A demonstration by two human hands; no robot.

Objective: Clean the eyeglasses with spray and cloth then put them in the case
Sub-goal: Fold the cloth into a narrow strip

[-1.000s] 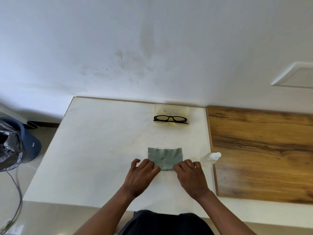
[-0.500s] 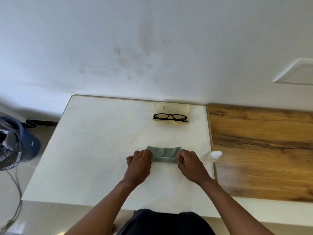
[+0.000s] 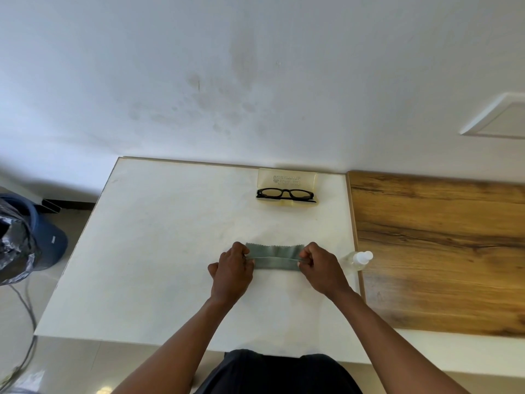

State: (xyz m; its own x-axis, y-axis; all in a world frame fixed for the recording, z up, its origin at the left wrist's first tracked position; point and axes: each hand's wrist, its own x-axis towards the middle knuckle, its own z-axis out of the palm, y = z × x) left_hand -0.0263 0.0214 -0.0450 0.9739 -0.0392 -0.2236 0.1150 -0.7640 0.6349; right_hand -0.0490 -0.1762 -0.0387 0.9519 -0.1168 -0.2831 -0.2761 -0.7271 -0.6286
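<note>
A grey-green cleaning cloth (image 3: pixel 275 258) lies folded in half on the white table (image 3: pixel 159 251). My left hand (image 3: pixel 231 270) pinches its left end and my right hand (image 3: pixel 319 265) pinches its right end, both with curled fingers. The black-framed eyeglasses (image 3: pixel 285 193) rest folded in an open translucent yellowish case (image 3: pixel 287 177) at the table's far edge by the wall. A small clear spray bottle (image 3: pixel 358 259) with a white cap lies on its side just right of my right hand.
A wooden board (image 3: pixel 440 251) adjoins the table on the right. A blue bin (image 3: pixel 42 237) with a black bag and a grey cable stand on the floor at the left. The wall runs right behind the case.
Both hands went from pressing flat on the cloth's near edge to pinching its corners and folding the near half away over the far half.
</note>
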